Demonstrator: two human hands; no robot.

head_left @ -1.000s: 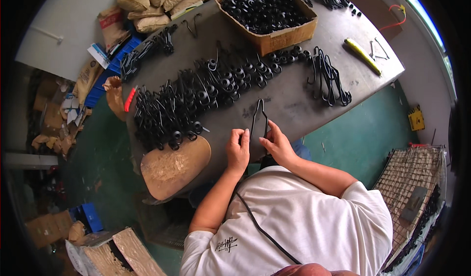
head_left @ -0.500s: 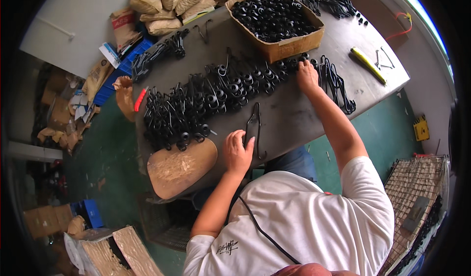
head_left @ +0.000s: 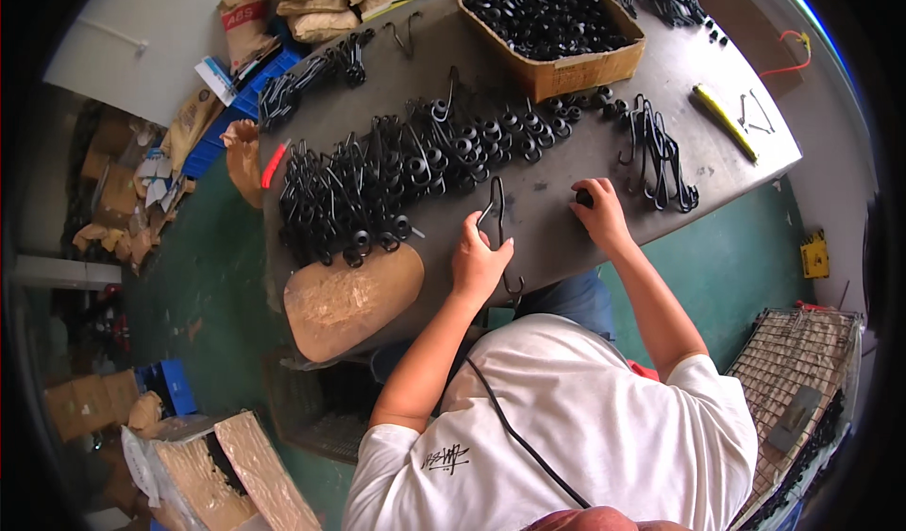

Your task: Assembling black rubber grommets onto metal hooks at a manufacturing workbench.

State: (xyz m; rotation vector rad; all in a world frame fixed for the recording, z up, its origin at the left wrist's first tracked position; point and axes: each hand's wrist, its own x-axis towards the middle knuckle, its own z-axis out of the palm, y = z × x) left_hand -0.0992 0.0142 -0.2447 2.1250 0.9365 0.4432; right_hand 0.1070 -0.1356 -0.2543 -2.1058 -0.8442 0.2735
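- Gripping a bent black wire hook near the middle of the surface's near edge, the left hand has thumb and fingers clamped on the wire; its narrow bend points toward the far edge, its hooked end toward the person.
- Whether that hook touches the tabletop cannot be told.
- To its right, the right hand pinches a small black round piece, fingertips together on it, apart from the hook.
- Between that hand and the right corner lies a bunch of black hooks.
- Closer to the right corner sit a yellow tool and a thin wire shape.
- A long pile of wires with black round parts stretches from the left edge across the middle.
- Toward the far edge, a cardboard box holds many black pieces.
- A brown board covers the near left corner; a red handle lies at the left edge.
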